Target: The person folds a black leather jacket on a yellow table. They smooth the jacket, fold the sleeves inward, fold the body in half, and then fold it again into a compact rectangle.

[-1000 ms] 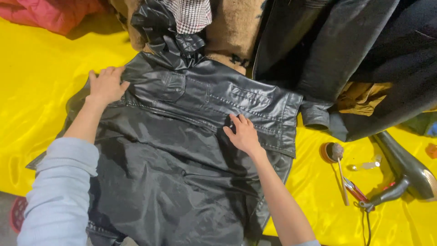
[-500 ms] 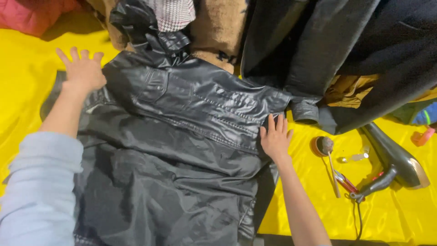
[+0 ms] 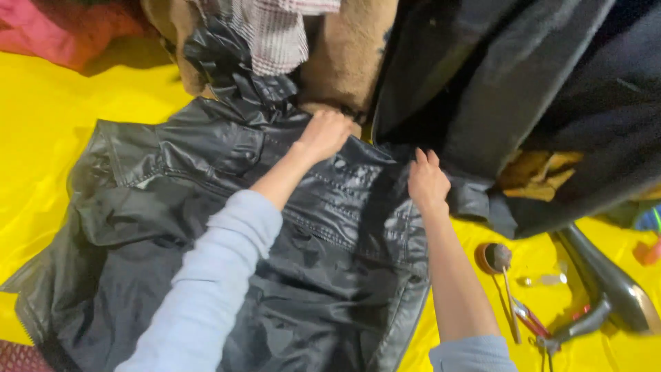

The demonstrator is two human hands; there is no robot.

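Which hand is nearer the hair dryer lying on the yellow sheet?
The right. The right hand rests on the black jacket's right shoulder edge, up and to the left of the hair dryer. The left hand grips the jacket near its collar, farther left still.

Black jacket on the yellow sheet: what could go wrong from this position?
The left hand grips the black jacket near its collar, where the heaped clothes overlap it, so a pull may drag them along. The hair dryer and small tools lie beside the hem and could catch.
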